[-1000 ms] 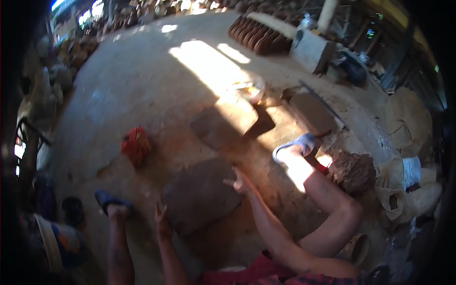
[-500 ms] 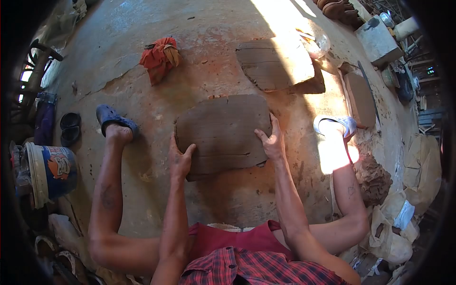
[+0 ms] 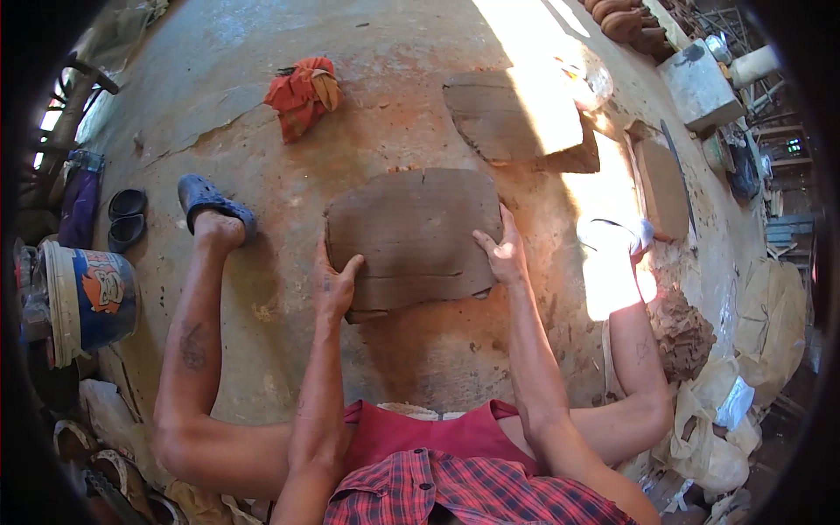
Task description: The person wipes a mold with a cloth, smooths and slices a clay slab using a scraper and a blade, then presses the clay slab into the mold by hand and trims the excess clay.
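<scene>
- Step in hand: the clay slab [image 3: 411, 232] was held by its two side edges, in front of the seated person [image 3: 394, 490] and over the concrete floor [image 3: 262, 376]; I judged this a stage of handling or positioning. Whether its underside touched the floor could not be told from where I stood.
- Left hand [image 3: 332, 284]: fingers gripped the slab's left edge, with the thumb laid over the upper face.
- Right hand [image 3: 503, 254]: fingers gripped the opposite edge in like fashion, the thumb pointing inward.
- Demand of the hold: any move from this grip would, in my judgement, have called for level, matched support, since so broad a sheet might sag or split.
- Slab: brown, matt and roughly rectangular, with rounded far corners, a split in the far edge, fine lines across the face and a ragged near edge.
- Beyond it: a second slab [image 3: 490, 114] of similar clay, partly sunlit, lay flat on the floor.
- To its left: a crumpled red cloth [image 3: 297, 101], softly folded.
- At the right: a rough, lumpy clay mass [image 3: 684, 337], coarse beside the slab's flatter face.
</scene>
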The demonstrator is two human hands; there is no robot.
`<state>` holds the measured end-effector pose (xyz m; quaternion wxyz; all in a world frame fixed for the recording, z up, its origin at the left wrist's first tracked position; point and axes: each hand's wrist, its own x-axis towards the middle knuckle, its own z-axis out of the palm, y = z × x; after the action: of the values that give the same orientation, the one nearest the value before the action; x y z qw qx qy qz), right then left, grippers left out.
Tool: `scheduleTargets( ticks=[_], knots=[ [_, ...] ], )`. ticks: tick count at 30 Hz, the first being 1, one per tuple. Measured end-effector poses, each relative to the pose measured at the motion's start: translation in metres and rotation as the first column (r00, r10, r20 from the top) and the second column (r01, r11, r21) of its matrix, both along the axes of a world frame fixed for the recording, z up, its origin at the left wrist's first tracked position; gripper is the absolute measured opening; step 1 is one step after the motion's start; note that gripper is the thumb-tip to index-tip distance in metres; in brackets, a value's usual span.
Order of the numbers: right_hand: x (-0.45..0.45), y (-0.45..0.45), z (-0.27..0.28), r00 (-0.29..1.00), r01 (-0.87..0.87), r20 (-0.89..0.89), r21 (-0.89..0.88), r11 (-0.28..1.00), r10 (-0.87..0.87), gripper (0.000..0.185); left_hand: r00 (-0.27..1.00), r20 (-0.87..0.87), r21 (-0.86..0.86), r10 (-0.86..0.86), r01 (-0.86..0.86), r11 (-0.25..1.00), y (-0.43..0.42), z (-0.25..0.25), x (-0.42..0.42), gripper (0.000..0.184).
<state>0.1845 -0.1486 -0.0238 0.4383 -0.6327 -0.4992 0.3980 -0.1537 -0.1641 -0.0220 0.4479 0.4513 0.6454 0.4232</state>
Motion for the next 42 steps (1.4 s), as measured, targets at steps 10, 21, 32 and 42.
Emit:
scheduleTargets(
  ticks=[10, 21, 32, 42],
  knots=[
    [0.022, 0.088, 0.011, 0.986, -0.076, -0.165, -0.263, 0.962, 0.032, 0.056, 0.563, 0.814, -0.279, 0.146, 0.157, 0.948, 0.089, -0.005, -0.032, 0.059],
    [-0.006, 0.078, 0.033, 0.947, -0.237, 0.222, -0.014, 0.971, 0.234, 0.044, 0.911, 0.048, 0.025, -0.409, 0.408, 0.913, 0.091, 0.046, 0.007, 0.061],
    [-0.068, 0.046, 0.084, 0.969, -0.079, 0.247, 0.373, 0.924, -0.017, 0.079, 0.851, 0.5, 0.015, -0.158, 0.174, 0.985, 0.058, -0.019, -0.018, 0.074],
    [-0.153, 0.037, 0.008, 0.95, -0.311, 0.125, 0.427, 0.849, 0.285, 0.09, 0.95, 0.169, 0.212, -0.263, 0.225, 0.951, 0.051, 0.039, 0.012, 0.081]
  ],
)
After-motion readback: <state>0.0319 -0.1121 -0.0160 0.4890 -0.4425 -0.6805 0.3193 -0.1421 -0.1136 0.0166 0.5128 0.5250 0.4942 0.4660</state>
